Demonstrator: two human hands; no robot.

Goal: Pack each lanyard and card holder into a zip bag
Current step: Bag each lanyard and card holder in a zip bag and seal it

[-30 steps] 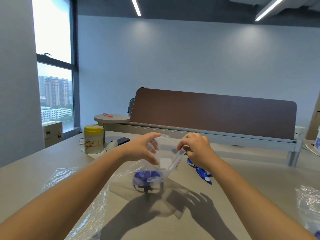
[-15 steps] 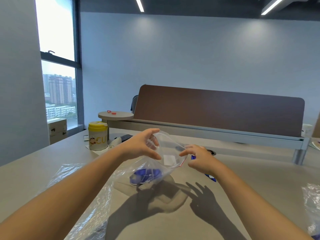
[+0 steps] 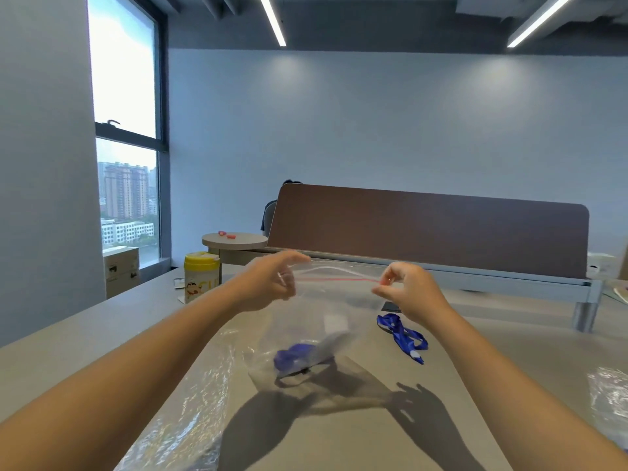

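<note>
Left hand (image 3: 272, 283) and right hand (image 3: 402, 288) pinch the zip bag (image 3: 326, 321), 1 lanyard (image 3: 295, 358) inside, mouth seemingly unsealed; another lanyard (image 3: 402, 334) awaits packing.

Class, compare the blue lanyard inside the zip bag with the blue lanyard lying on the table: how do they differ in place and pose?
The lanyard in the zip bag sits bunched at the bottom of the clear zip bag, which both hands hold up by its top; the loose lanyard lies bare on the table, to the right. The bagged one is a compact wad; the loose one is spread in open loops. Both are blue straps.
</note>
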